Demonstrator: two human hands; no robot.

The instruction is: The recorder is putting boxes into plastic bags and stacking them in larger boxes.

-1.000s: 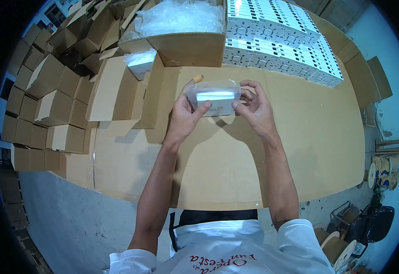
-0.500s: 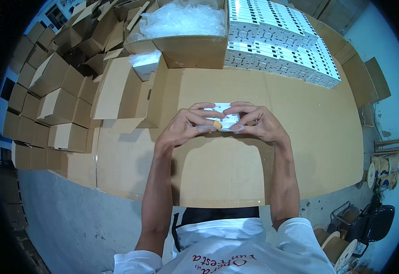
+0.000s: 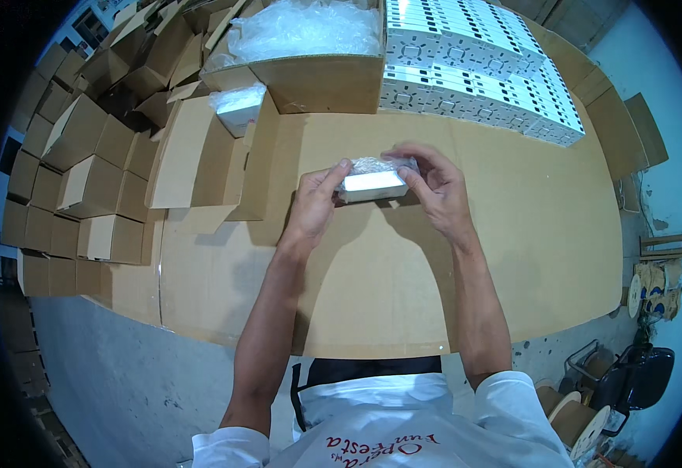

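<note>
A broad work surface covered in flat brown cardboard sheets [image 3: 403, 296] spreads under both hands and out to either side of them. Beyond the left hand, further out to its left, many small folded brown cardboard cartons [image 3: 68, 179] are stacked in rows. Past the fingertips of the right hand lies a long bank of white flat boxes with dark printed marks [image 3: 473, 70], packed edge to edge. Straight ahead of the left hand stands an open brown cardboard box filled with crumpled clear plastic bags [image 3: 310, 47], and just ahead and left of that hand a small white box in clear plastic wrap [image 3: 239, 105] sits on an opened carton flap. The left hand [image 3: 313, 207] and the right hand [image 3: 434, 187] face each other, each clamped by fingers and thumb on one end of a small white rectangular box sleeved in a clear plastic bag [image 3: 372, 183]. That box is held between the two hands, just above the cardboard surface, with loose bag plastic bunched along its far edge.
</note>
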